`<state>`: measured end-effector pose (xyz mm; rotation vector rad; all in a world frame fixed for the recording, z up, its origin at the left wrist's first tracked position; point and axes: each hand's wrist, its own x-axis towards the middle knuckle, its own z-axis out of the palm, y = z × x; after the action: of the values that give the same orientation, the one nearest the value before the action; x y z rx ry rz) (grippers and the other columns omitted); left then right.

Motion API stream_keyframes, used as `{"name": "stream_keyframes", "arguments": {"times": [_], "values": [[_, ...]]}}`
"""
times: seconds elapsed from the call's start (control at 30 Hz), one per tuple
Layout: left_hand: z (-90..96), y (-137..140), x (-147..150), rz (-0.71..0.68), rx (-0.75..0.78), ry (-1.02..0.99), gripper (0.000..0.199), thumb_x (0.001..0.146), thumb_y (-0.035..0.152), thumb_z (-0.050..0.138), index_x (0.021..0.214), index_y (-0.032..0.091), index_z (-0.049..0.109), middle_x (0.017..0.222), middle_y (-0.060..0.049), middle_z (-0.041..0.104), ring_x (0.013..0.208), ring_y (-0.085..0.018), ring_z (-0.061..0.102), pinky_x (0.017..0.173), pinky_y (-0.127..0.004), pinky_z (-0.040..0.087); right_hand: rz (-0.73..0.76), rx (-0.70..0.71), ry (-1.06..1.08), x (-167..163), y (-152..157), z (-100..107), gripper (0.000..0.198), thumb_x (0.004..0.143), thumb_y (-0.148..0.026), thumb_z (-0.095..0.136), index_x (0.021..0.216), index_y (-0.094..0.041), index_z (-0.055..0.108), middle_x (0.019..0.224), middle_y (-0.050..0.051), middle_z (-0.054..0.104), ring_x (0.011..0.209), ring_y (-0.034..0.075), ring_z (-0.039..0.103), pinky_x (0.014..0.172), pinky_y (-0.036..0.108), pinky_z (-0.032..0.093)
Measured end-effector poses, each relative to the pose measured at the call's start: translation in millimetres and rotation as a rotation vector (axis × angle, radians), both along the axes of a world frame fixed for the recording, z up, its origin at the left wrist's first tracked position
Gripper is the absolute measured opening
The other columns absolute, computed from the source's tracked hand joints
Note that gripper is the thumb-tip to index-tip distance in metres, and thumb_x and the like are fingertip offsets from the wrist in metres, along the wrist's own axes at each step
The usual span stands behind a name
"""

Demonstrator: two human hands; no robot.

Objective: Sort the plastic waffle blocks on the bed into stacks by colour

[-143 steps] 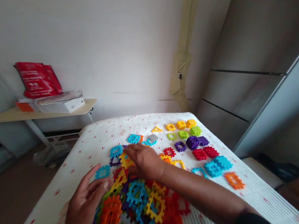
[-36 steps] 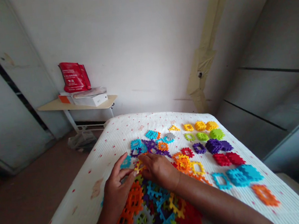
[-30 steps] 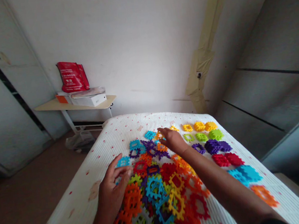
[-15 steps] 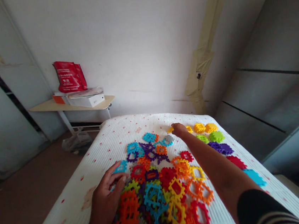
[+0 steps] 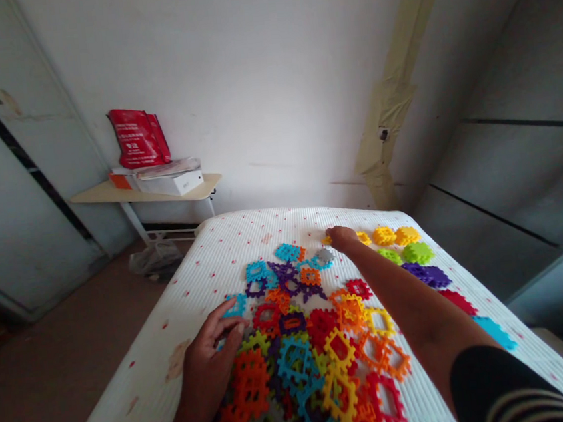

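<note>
My right hand is stretched far across the bed, its fingers closed on a yellow plastic interlocking piece that shows only in part. To its right, stacks of yellow interlocking pieces lie in a row. My left hand rests at the left edge of a loose heap of notched plastic pieces, fingers apart, with nothing visibly held. A light blue piece lies at its fingertips. Whether they touch it, I cannot tell. Nearer the far end of the heap is a round grey piece.
Sorted by colour down the right side are green, purple, red and blue pieces. A white spotted bedcover lies beneath everything. Beyond its left corner stands a small table with boxes and a red bag.
The whole view has shifted slightly, moving the scene right and a little up in the picture. My right hand stays at the far side with the yellow piece, and my left hand keeps its place.
</note>
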<state>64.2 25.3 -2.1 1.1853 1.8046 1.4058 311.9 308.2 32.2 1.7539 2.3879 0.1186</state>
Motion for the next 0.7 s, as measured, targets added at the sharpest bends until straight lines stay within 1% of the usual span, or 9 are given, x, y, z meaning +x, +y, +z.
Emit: {"name": "stream_keyframes", "arguments": {"times": [0.2, 0.3, 0.4, 0.47, 0.57, 0.63, 0.7], "values": [[6.1, -2, 2, 0.013, 0.009, 0.008, 0.055, 0.074, 0.048, 0.058, 0.119, 0.016, 0.054, 0.089, -0.006, 0.072, 0.085, -0.021, 0.067, 0.085, -0.033, 0.048, -0.024, 0.014, -0.028, 9, 7, 0, 0.032, 0.091, -0.033, 0.053, 0.117, -0.017, 0.053, 0.117, 0.008, 0.055, 0.098, 0.020, 0.058, 0.082, 0.041, 0.050], [9.4, -1, 4, 0.017, 0.016, 0.011, 0.054, 0.074, 0.046, 0.058, 0.119, 0.017, 0.055, 0.087, -0.005, 0.072, 0.083, -0.020, 0.067, 0.082, -0.031, 0.050, -0.050, 0.013, -0.038, 11, 9, -2, 0.032, 0.090, -0.033, 0.054, 0.117, -0.016, 0.053, 0.116, 0.008, 0.056, 0.097, 0.020, 0.058, 0.081, 0.041, 0.050], [8.9, -1, 4, 0.015, 0.021, 0.014, 0.053, 0.074, 0.044, 0.058, 0.118, 0.016, 0.056, 0.086, -0.005, 0.072, 0.083, -0.019, 0.067, 0.081, -0.031, 0.050, -0.063, 0.009, -0.036, 10, 8, -1, 0.032, 0.090, -0.034, 0.053, 0.117, -0.016, 0.053, 0.115, 0.008, 0.056, 0.096, 0.020, 0.058, 0.081, 0.040, 0.051], [8.1, -2, 4, 0.001, 0.024, 0.001, 0.052, 0.075, 0.043, 0.058, 0.119, 0.016, 0.055, 0.088, -0.005, 0.072, 0.084, -0.019, 0.067, 0.082, -0.031, 0.049, -0.060, 0.017, -0.023, 8, 5, 3, 0.033, 0.090, -0.033, 0.054, 0.118, -0.016, 0.053, 0.114, 0.008, 0.057, 0.095, 0.020, 0.059, 0.080, 0.039, 0.051], [11.7, -4, 1, -0.010, 0.043, -0.051, 0.051, 0.075, 0.042, 0.059, 0.118, 0.015, 0.056, 0.089, -0.006, 0.071, 0.085, -0.020, 0.067, 0.083, -0.032, 0.049, -0.023, 0.073, 0.019, 3, -8, 17, 0.037, 0.089, -0.026, 0.054, 0.124, -0.017, 0.049, 0.115, 0.013, 0.058, 0.098, 0.023, 0.060, 0.077, 0.037, 0.050], [17.7, -6, -2, 0.014, 0.065, -0.084, 0.048, 0.073, 0.041, 0.062, 0.113, 0.015, 0.059, 0.088, -0.007, 0.071, 0.085, -0.020, 0.067, 0.083, -0.032, 0.050, 0.023, 0.133, 0.060, 1, -23, 28, 0.043, 0.088, -0.022, 0.051, 0.130, -0.019, 0.045, 0.120, 0.015, 0.056, 0.102, 0.025, 0.059, 0.077, 0.035, 0.049], [23.8, -8, -9, 0.064, 0.081, -0.108, 0.045, 0.070, 0.041, 0.064, 0.106, 0.015, 0.062, 0.086, -0.006, 0.072, 0.083, -0.020, 0.067, 0.081, -0.031, 0.050, 0.087, 0.178, 0.100, 1, -45, 37, 0.046, 0.088, -0.023, 0.049, 0.133, -0.022, 0.042, 0.125, 0.013, 0.055, 0.104, 0.024, 0.058, 0.079, 0.034, 0.047]]}}
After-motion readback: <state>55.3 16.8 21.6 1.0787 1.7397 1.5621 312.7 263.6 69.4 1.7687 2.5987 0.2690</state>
